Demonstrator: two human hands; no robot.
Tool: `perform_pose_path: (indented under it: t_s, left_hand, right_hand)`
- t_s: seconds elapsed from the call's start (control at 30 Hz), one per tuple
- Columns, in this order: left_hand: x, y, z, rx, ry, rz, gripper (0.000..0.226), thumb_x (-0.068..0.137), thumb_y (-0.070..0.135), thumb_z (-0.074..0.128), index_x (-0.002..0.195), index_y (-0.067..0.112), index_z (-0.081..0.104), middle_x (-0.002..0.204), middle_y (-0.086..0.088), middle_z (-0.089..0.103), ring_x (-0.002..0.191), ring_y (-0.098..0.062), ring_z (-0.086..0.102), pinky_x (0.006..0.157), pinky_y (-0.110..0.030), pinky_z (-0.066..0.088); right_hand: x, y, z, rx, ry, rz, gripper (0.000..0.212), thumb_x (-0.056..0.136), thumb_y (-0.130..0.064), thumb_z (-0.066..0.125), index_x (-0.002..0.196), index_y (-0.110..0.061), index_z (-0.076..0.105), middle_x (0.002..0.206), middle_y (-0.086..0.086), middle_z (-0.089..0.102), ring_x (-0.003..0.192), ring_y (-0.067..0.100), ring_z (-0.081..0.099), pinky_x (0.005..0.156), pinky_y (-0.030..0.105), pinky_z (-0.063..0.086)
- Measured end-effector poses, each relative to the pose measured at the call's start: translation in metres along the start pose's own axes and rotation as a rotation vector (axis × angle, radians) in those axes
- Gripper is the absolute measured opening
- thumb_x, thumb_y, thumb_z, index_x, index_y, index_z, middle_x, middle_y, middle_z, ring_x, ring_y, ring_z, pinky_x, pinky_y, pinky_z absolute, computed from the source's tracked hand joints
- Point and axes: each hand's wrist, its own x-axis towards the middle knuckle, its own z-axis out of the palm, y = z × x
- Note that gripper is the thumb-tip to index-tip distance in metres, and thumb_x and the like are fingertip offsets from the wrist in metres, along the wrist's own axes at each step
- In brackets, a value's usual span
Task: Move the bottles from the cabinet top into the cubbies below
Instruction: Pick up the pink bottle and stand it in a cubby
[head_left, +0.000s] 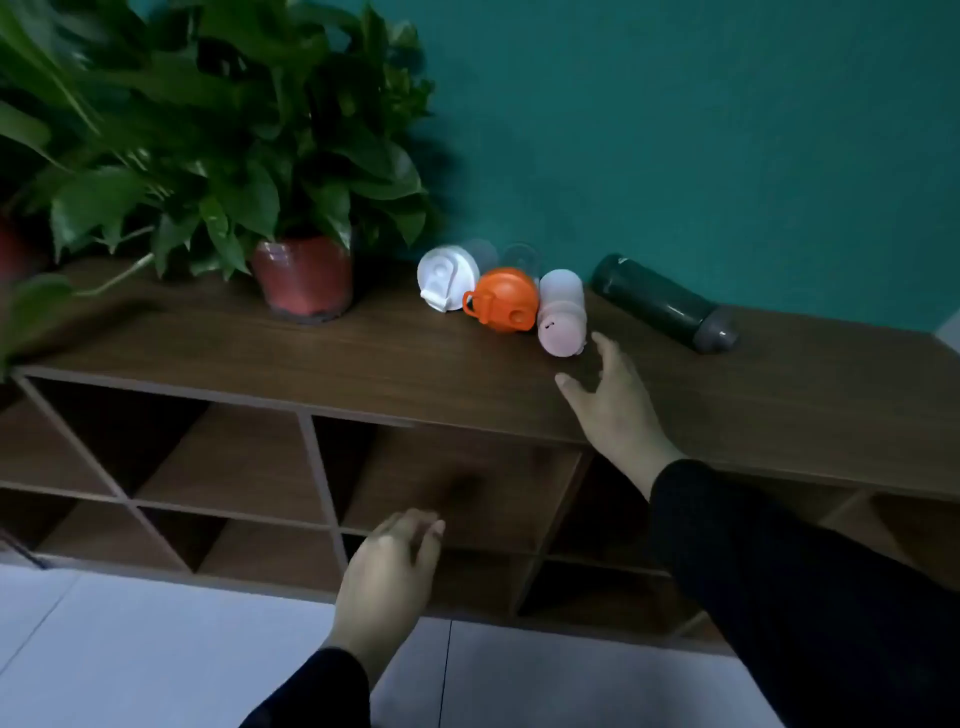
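Note:
Several bottles lie on their sides on the brown cabinet top (363, 353) near the teal wall: a clear one with a white lid (448, 277), a clear one with an orange lid (501, 299), a pale pink one (562, 312) and a dark green one with a grey cap (665, 302). My right hand (615, 405) hovers open over the cabinet top, fingertips just short of the pink bottle's near end. My left hand (387, 577) hangs lower, in front of the cubbies (457, 483), fingers loosely apart and holding nothing.
A leafy plant in a red-brown pot (304, 278) stands left of the bottles, its leaves overhanging the cabinet's left part. A second pot (15, 249) shows at the far left. The cubbies form two rows above a pale tiled floor (156, 649).

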Motion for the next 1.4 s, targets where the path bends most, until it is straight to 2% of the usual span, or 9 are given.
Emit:
perform_pose_path:
  t_s: [0.13, 0.33, 0.47, 0.67, 0.87, 1.03, 1.2, 1.33, 1.4]
  left_hand:
    - [0.017, -0.03, 0.007, 0.015, -0.06, -0.056, 0.032, 0.098, 0.037, 0.059, 0.123, 0.021, 0.071, 0.127, 0.006, 0.066, 0.12, -0.019, 0.062, 0.093, -0.029, 0.048]
    - [0.037, -0.035, 0.007, 0.006, 0.001, -0.054, 0.034, 0.098, 0.036, 0.061, 0.128, 0.023, 0.068, 0.128, 0.005, 0.062, 0.114, -0.02, 0.064, 0.082, -0.024, 0.043]
    - [0.039, -0.032, 0.006, -0.016, 0.026, -0.049, 0.035, 0.098, 0.036, 0.06, 0.13, 0.024, 0.067, 0.116, 0.012, 0.055, 0.111, -0.019, 0.063, 0.077, -0.022, 0.042]
    - [0.037, -0.025, 0.003, -0.034, 0.028, -0.058, 0.036, 0.098, 0.038, 0.06, 0.13, 0.025, 0.067, 0.114, 0.012, 0.057, 0.091, -0.022, 0.067, 0.07, -0.021, 0.042]
    - [0.031, -0.016, -0.007, -0.039, 0.041, -0.033, 0.037, 0.098, 0.041, 0.058, 0.131, 0.027, 0.066, 0.123, 0.01, 0.063, 0.094, -0.017, 0.067, 0.075, -0.021, 0.044]
    - [0.024, -0.011, -0.015, -0.109, 0.068, -0.033, 0.035, 0.099, 0.039, 0.058, 0.13, 0.025, 0.067, 0.128, 0.009, 0.067, 0.112, -0.013, 0.065, 0.088, -0.022, 0.046]
    - [0.016, -0.005, -0.035, -0.439, 0.115, -0.157, 0.033, 0.101, 0.043, 0.052, 0.118, 0.024, 0.073, 0.109, 0.004, 0.077, 0.107, -0.015, 0.07, 0.083, -0.026, 0.052]
    - [0.008, 0.0, -0.045, -0.827, 0.021, -0.399, 0.046, 0.102, 0.051, 0.044, 0.108, 0.016, 0.074, 0.093, -0.007, 0.081, 0.085, -0.033, 0.078, 0.068, -0.044, 0.065]
    - [0.005, -0.001, -0.048, -0.919, -0.063, -0.541, 0.055, 0.102, 0.056, 0.042, 0.104, 0.012, 0.075, 0.086, -0.009, 0.082, 0.077, -0.032, 0.079, 0.065, -0.046, 0.065]
  right_hand:
    - [0.037, -0.001, 0.028, 0.056, 0.063, 0.041, 0.08, 0.086, -0.029, 0.076, 0.152, -0.019, 0.031, 0.153, 0.006, 0.036, 0.135, 0.019, 0.042, 0.1, 0.022, 0.03]
    - [0.079, 0.003, 0.06, -0.01, 0.165, 0.052, 0.1, 0.078, -0.031, 0.082, 0.156, -0.015, 0.022, 0.157, 0.013, 0.03, 0.14, 0.028, 0.038, 0.107, 0.026, 0.027]
    - [0.091, 0.005, 0.07, -0.072, 0.223, 0.083, 0.088, 0.079, -0.031, 0.079, 0.152, -0.019, 0.03, 0.147, 0.016, 0.041, 0.124, 0.035, 0.054, 0.098, 0.036, 0.043]
    - [0.087, 0.009, 0.06, -0.053, 0.295, 0.151, 0.077, 0.081, -0.026, 0.072, 0.149, -0.014, 0.037, 0.127, 0.018, 0.054, 0.109, 0.035, 0.058, 0.078, 0.028, 0.037]
    - [0.055, 0.009, 0.035, 0.041, 0.395, 0.165, 0.073, 0.078, -0.031, 0.073, 0.144, -0.015, 0.046, 0.123, 0.015, 0.06, 0.11, 0.033, 0.058, 0.084, 0.03, 0.041]
    - [0.001, -0.02, -0.003, 0.246, 0.506, 0.095, 0.059, 0.076, -0.038, 0.073, 0.13, -0.028, 0.053, 0.113, -0.007, 0.061, 0.107, 0.023, 0.063, 0.093, 0.036, 0.052]
    - [-0.086, -0.06, -0.035, 0.3, 0.294, -0.107, 0.05, 0.07, -0.043, 0.071, 0.116, -0.042, 0.051, 0.109, -0.029, 0.059, 0.103, 0.019, 0.067, 0.078, 0.051, 0.059]
    - [-0.15, -0.075, -0.021, 0.261, -0.011, -0.095, 0.057, 0.055, -0.045, 0.073, 0.108, -0.055, 0.055, 0.107, -0.042, 0.058, 0.095, -0.013, 0.06, 0.073, 0.004, 0.046]
    - [-0.17, -0.069, 0.005, 0.224, -0.185, -0.04, 0.062, 0.059, -0.041, 0.079, 0.112, -0.058, 0.053, 0.112, -0.045, 0.053, 0.103, -0.021, 0.052, 0.075, -0.001, 0.041]
